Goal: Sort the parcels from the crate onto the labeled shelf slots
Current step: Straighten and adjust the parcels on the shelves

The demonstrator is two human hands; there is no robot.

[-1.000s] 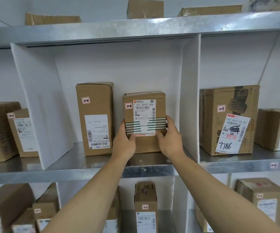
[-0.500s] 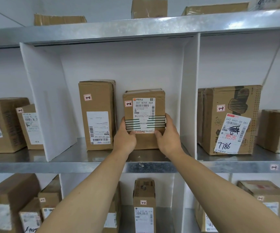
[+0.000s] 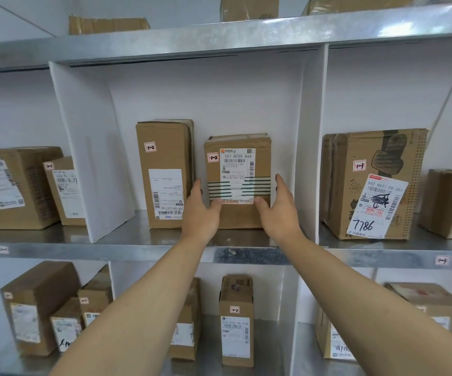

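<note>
A brown parcel point(image 3: 238, 169) with a white shipping label, green stripes and a "1-2" sticker stands upright on the metal shelf point(image 3: 138, 249), in the middle slot. My left hand point(image 3: 202, 213) is at its left side and my right hand point(image 3: 280, 213) at its right side. On both hands the fingers are straight and spread just off the parcel's edges. Only the thumbs lie against its front face. A taller parcel point(image 3: 165, 172), also marked "1-2", stands just left of it in the same slot.
White dividers point(image 3: 310, 145) wall the slot on both sides. The right slot holds a large parcel point(image 3: 376, 183) marked "7786", the left slot two more parcels point(image 3: 16, 185). Several parcels stand on the shelf below point(image 3: 237, 321) and on the top shelf.
Both hands gripped the parcel's sides before; now their fingers have straightened and come off its edges. The parcel stays upright on the shelf.
</note>
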